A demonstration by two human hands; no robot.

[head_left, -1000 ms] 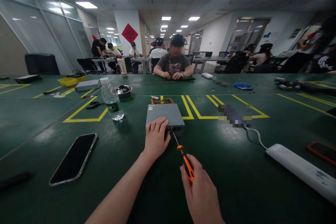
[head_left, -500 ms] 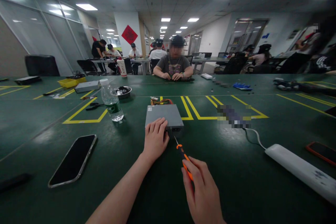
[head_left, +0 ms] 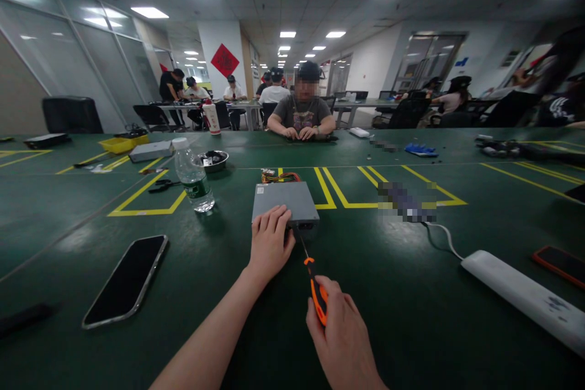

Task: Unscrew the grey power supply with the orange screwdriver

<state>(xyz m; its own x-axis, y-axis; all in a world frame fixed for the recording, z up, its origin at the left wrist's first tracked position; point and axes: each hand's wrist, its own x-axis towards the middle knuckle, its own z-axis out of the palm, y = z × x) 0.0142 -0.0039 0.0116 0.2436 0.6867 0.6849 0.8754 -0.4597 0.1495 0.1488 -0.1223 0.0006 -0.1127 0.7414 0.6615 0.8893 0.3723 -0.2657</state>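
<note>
A grey metal box (head_left: 292, 198) with a socket in its near face lies on the green table (head_left: 219, 256), and coloured wires (head_left: 286, 177) come out behind it. My left hand (head_left: 270, 241) lies over the box's near left corner, fingers on the top and thumb at the near side. In my right hand (head_left: 340, 323) is an orange and black screwdriver (head_left: 317, 292), its shaft pointing up and left at the near face of the box. Whether the tip touches the box is too small to tell.
A water bottle (head_left: 194, 180) stands left of the box, with a metal bowl (head_left: 214, 161) behind it. A phone (head_left: 127, 280) lies at the left, a white power strip (head_left: 525, 301) at the right. Across the table sits a person (head_left: 302, 109).
My right hand has shifted slightly left and down with the screwdriver, whose handle is now more upright in the view. My left hand and the box look unchanged.
</note>
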